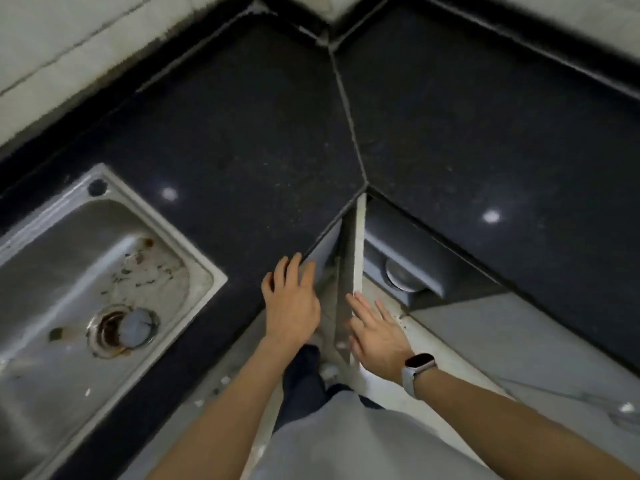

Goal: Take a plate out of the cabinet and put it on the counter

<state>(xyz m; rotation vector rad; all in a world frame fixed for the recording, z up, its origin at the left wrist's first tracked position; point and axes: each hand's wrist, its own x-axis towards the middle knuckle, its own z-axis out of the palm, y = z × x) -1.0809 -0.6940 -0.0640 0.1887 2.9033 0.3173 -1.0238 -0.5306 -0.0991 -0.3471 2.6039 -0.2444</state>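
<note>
Counts: two hands, one steel sink (194, 271), one black stone counter (242, 140) made of two slabs meeting at a diagonal seam in the corner, one smartwatch (417, 370), two bright ceiling-light reflections on the stone.

Sink is sitting at lower left, set into the counter. Inside: one round drain (123, 329) w/ a bluish strainer, plus brown stains and specks across the basin floor. One dark hole showing in the sink's rim at its back corner.

Below the counter's inner corner, a cabinet door (358, 258) is standing open, seen edge-on as a pale narrow strip. To its right, under the counter edge, a grey shelf or housing is showing w/ one round pale rim (401, 275) poking out beneath it; it could be a plate or bowl, can't tell which. Nothing clearly readable as a plate is lying on the counter.

Left hand (291, 303) is resting palm-down at the counter's front edge, fingers spread & slightly curled over the edge near the corner, holding nothing. Right hand (375, 332), the one wearing the watch, is lying flat and open w/ fingers straight, just beside the door's outer edge; looks like it's touching the door, but contact isn't certain. Not gripping anything.

Dark trousers and a grey shirt are showing at bottom centre, pale floor (485, 327) on the right.
</note>
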